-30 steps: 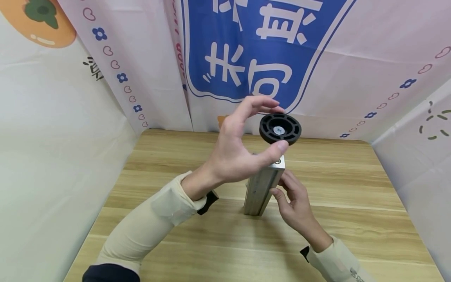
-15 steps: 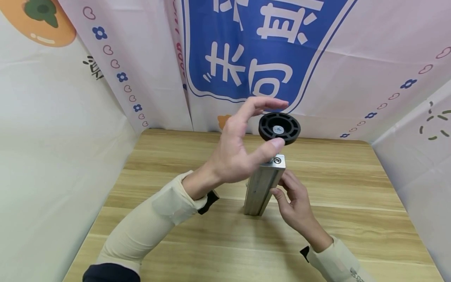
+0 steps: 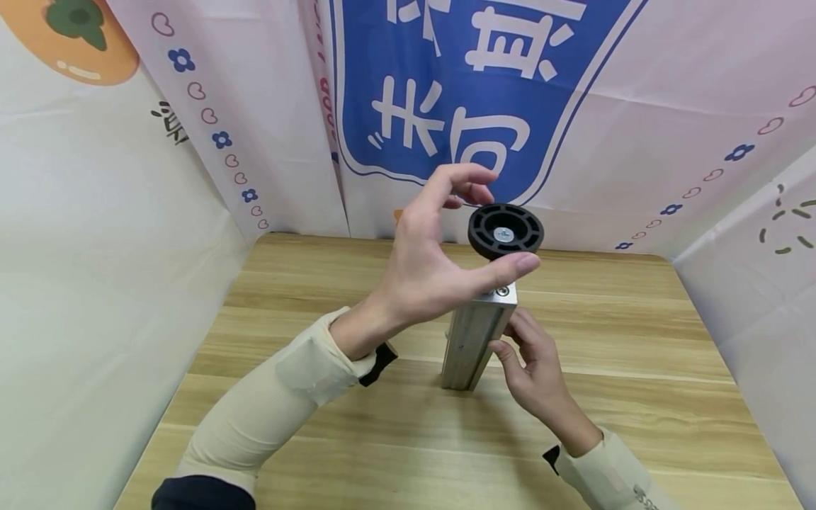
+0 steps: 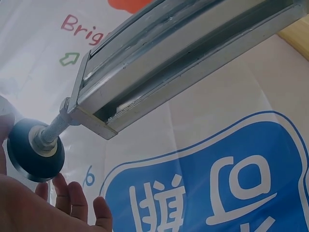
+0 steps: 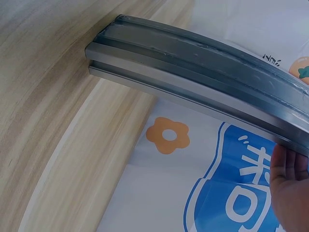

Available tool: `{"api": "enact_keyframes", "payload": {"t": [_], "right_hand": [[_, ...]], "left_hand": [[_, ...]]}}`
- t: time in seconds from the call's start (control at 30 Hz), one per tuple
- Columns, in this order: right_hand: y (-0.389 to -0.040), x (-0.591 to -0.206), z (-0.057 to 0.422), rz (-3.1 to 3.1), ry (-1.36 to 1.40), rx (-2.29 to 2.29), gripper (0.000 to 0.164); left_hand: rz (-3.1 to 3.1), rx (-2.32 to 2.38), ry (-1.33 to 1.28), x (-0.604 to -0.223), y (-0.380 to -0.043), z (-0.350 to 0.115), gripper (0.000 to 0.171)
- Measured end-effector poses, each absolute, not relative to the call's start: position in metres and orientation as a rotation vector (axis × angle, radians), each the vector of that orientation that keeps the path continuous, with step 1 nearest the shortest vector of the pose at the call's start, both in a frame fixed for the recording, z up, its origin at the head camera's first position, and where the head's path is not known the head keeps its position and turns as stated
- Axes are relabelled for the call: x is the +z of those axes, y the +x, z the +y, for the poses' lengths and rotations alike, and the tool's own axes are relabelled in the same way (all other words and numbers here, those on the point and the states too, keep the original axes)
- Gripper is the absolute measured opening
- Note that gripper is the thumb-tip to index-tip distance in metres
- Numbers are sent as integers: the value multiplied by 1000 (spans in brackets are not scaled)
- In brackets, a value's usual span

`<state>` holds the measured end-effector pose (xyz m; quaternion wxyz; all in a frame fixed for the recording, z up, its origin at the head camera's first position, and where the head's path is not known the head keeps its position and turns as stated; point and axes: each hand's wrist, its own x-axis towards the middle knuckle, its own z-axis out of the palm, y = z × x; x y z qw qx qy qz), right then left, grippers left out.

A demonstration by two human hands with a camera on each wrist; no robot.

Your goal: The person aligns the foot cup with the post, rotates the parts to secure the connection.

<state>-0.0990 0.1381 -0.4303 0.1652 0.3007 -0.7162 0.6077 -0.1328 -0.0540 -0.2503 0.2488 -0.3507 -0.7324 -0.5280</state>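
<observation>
An aluminium profile (image 3: 474, 347) stands upright on the wooden table. A black round levelling foot (image 3: 524, 230) sits above its top end, with a screw head in its middle. In the left wrist view, a threaded stem (image 4: 56, 129) joins the foot to the profile's end. My left hand (image 3: 423, 265) is spread around the foot, thumb stretched along the near side and fingers bent behind, apart from the rim. Whether the thumb touches the rim, I cannot tell. Lower down, my right hand (image 3: 535, 375) holds the profile's right side; its fingertips are partly hidden behind the metal.
The wooden table (image 3: 287, 283) reaches back to a printed cloth wall (image 3: 637, 142) with a blue sign. White cloth also hangs on the left and right sides. Both forearms wear cream sleeves (image 3: 268, 397).
My left thumb has slid right along the foot's near side, and the left fingers have drawn back from its far side. The right hand and the profile stay in place.
</observation>
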Motion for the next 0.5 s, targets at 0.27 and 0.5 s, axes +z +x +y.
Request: {"api": "enact_keyframes", "payload": {"t": [0.27, 0.5], "right_hand": [[-99, -430, 138, -2038, 858, 1730, 46], [-99, -429, 137, -2045, 845, 1737, 49]], "left_hand": [[-1975, -1508, -978, -252, -133, -55, 66], [-1929, -1631, -1101, -255, -135, -55, 53]]}}
